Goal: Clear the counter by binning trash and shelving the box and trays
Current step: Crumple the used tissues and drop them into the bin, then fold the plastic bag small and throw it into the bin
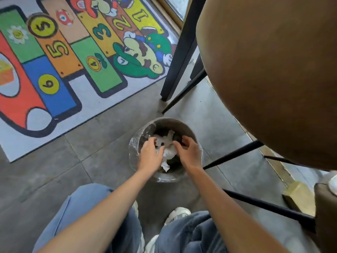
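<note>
A small round bin (179, 125) with a clear plastic liner stands on the grey floor just in front of my knees. Crumpled white paper trash (167, 143) lies inside it. My left hand (150, 156) and my right hand (188, 154) both hang over the bin's opening, fingers curled and apart. White paper shows between and under the fingers, loose rather than gripped. The counter, the box and the trays are out of view.
A brown round stool seat (273, 79) on black metal legs (182, 52) fills the right side, close above the bin. A colourful numbered play mat (54, 61) covers the floor to the left. My jeans and white shoes (178, 214) are below.
</note>
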